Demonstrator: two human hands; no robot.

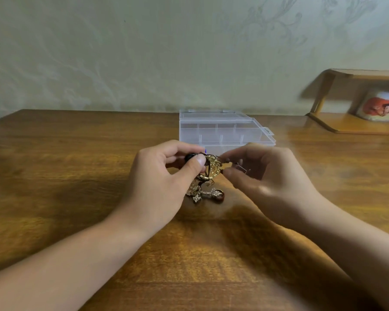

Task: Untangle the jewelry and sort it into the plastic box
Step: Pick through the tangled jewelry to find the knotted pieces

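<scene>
So both hands are up off the wooden table (76, 167) working the same knot of jewelry (208, 173), which is a gold-coloured clump held between them with a tail of leafy charms hanging down until the lowest bits, including a small reddish-brown piece (219, 197), rest on the wood. The left hand (164, 176) has thumb and curled fingers pinched round the left side of the clump, where there's a dark round bead or stone, and I reckon it's acting as the anchor so the tangle doesn't swing about. The right hand (263, 176) is pinching the other side with its fingertips, right up against a gold bit and what looks like a thin wire hook, probably teasing one piece loose from the rest, though it's blurry so I can't say exactly which strand it's got. Holding it raised like that makes sense, gravity lets the loose ends drop and shows what's caught on what. The clear plastic box (227, 133) sits just behind the hands with its lid flipped back and its compartments look bare as far as I can tell, so nothing's sorted yet. Off to the right there's a little wooden shelf (346, 124) with a printed tin (380, 106) on it, not part of this
</scene>
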